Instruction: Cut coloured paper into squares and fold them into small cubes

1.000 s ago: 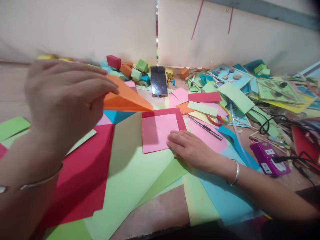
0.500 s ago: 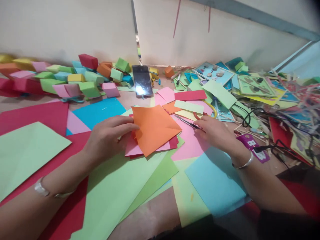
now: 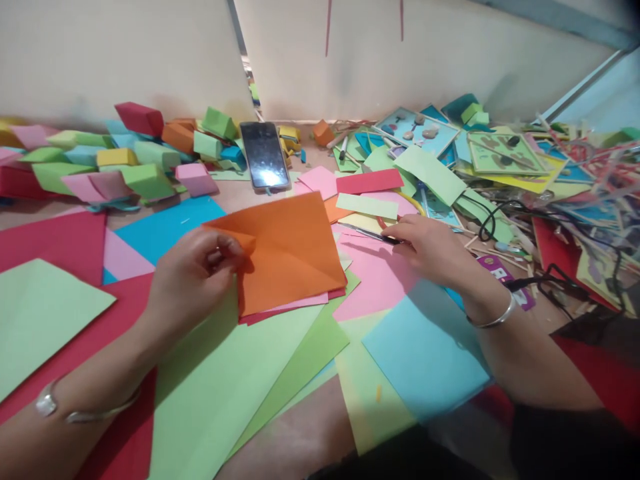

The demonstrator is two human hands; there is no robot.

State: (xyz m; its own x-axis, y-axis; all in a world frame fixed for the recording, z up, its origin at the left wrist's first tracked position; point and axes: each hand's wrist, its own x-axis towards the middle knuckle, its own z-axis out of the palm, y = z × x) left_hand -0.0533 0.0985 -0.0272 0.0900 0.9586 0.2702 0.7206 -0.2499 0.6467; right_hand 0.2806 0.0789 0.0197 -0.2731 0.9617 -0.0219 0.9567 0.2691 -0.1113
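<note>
Fingers (image 3: 229,247) of the left hand (image 3: 193,273) pinch orange paper (image 3: 295,250), best steadied flat; at three o'clock, the right hand (image 3: 437,253) pinches a knife (image 3: 369,233).

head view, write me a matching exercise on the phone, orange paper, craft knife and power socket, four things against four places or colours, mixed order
Things
1. phone
2. orange paper
3. craft knife
4. power socket

Places or colours
A. at the fingertips of the right hand
B. purple and white
C. beside the blue block
D. pinched in the left hand

Pairs: 1-C, 2-D, 3-A, 4-B
</note>
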